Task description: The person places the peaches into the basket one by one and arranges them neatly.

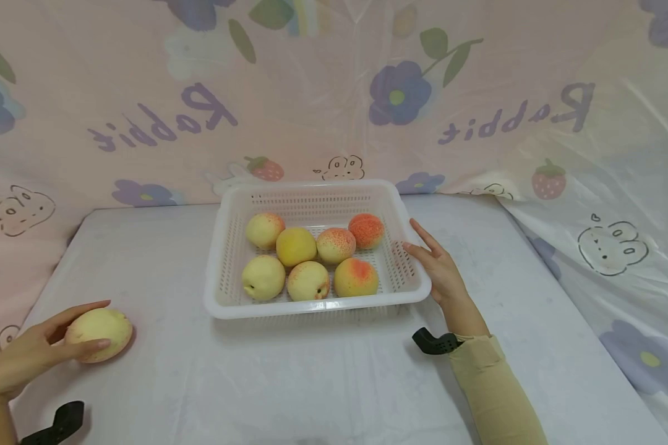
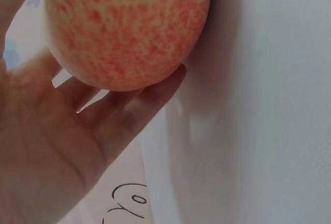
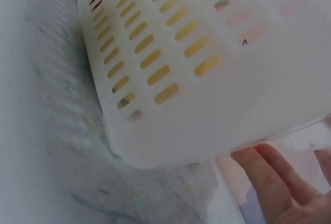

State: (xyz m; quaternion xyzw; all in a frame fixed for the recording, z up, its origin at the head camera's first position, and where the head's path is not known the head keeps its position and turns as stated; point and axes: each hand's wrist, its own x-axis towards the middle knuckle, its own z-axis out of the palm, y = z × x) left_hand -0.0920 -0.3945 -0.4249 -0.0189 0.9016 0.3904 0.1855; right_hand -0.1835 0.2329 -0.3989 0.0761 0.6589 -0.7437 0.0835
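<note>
My left hand (image 1: 36, 352) holds a pale yellow peach (image 1: 104, 330), its thumb on the near side and fingers on the far side. Red speckles cover the side of this peach that faces the left wrist view, close against the table surface. At the middle of the table stands a white perforated plastic basket (image 1: 317, 309). Several peaches lie in it, among them a yellow one (image 1: 296, 246) and a reddish one (image 1: 366, 230). My right hand (image 1: 442, 269) rests at the basket's right rim with fingers extended; in the right wrist view its fingers (image 3: 266, 180) lie against the basket's edge.
A white cloth covers the table (image 1: 312, 383). Behind and beside it hangs a printed curtain (image 1: 312, 93) with flowers, rabbits and strawberries. Black wrist mounts (image 1: 436, 341) stick out from both wrists.
</note>
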